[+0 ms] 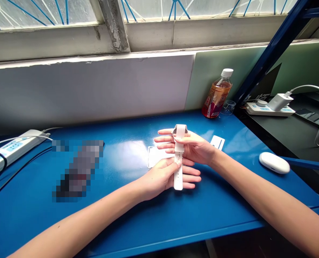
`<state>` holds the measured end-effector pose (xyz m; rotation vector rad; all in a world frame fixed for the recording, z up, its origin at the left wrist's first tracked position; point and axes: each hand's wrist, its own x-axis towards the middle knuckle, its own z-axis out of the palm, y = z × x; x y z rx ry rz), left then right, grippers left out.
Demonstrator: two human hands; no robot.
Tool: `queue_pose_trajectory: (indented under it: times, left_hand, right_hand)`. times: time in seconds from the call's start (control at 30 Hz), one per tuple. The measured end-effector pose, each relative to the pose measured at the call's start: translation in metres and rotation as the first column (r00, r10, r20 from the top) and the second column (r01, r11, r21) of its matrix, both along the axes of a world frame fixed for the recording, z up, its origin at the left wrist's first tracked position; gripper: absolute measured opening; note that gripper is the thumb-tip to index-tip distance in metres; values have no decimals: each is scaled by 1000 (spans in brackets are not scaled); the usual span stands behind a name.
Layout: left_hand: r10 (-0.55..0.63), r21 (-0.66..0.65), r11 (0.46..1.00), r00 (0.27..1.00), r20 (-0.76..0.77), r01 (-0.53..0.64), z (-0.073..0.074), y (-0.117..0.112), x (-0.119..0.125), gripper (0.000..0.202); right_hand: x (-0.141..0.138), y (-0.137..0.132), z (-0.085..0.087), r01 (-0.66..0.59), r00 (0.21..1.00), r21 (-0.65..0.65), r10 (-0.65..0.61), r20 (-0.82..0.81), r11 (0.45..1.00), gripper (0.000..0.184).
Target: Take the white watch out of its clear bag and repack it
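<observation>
A white wristwatch (pixel 178 173) is held up over the blue table, its strap hanging roughly straight down toward me. My left hand (pixel 164 175) pinches the lower, holed part of the strap between thumb and fingers. Higher up, my right hand (pixel 195 145) grips the watch near its case, the thumb across the strap and the fingers behind it. Only the rim of the case shows; its face is turned from view. Behind my left hand lies a flat clear-and-white item (pixel 154 154), partly covered by the hands.
On the blue table (pixel 127 229) stand a drink bottle (pixel 217 94) and a clear cup-like piece (pixel 228 107) at the back right. A white card (pixel 217 142) and a white oval case (pixel 274 163) lie right. Power strips (pixel 17 148) and a blurred-out dark object (pixel 80 170) are left.
</observation>
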<state>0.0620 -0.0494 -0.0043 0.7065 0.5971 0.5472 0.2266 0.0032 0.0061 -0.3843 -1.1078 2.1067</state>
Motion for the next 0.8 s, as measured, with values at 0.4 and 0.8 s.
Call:
queue_pose_trajectory:
  times: [0.4, 0.8]
  left_hand:
    - [0, 7, 1000, 1000, -5, 0, 2, -1, 0, 27]
    - [-8, 16, 1000, 1000, -8, 9, 2, -1, 0, 29]
  right_hand:
    - [-1, -1, 4, -42, 998, -70, 39, -40, 997, 48]
    - [-2, 0, 5, -22, 1000, -125, 22, -4, 992, 60]
